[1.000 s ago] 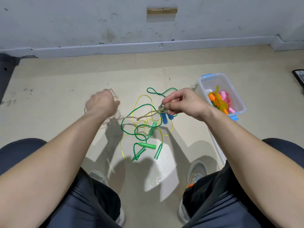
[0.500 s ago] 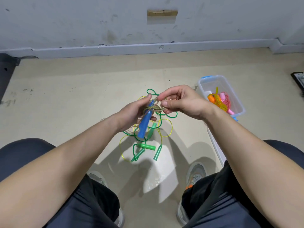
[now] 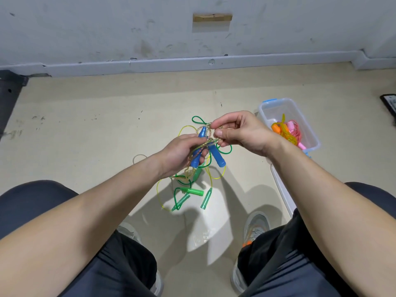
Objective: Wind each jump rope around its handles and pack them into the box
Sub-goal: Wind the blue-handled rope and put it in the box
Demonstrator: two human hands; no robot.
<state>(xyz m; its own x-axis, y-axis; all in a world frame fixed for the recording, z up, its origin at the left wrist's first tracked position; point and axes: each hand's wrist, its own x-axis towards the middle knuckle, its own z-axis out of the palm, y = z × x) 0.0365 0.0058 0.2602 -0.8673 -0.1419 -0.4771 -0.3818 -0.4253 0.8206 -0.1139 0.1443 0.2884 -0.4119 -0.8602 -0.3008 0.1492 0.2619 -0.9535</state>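
On the floor [image 3: 102, 129] the box [image 3: 278, 111] is seen, with wound ropes [image 3: 287, 130] inside (orange and pink). The left hand [image 3: 177, 154], stretched far out a second ago, has been brought back, its grip closed round one blue handle [image 3: 195, 160]. The clear rope [image 3: 206, 143] is pinched by the right hand [image 3: 242, 131], so winding is likely still going on, and nothing can be packed yet

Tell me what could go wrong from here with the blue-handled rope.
1. The left hand grips only one blue handle. The second handle dangles free, so wraps could bind one handle alone or slip off.
2. The cord pinched by the right hand trails down among the green ropes on the floor. Pulling it may snag them and drag them along.
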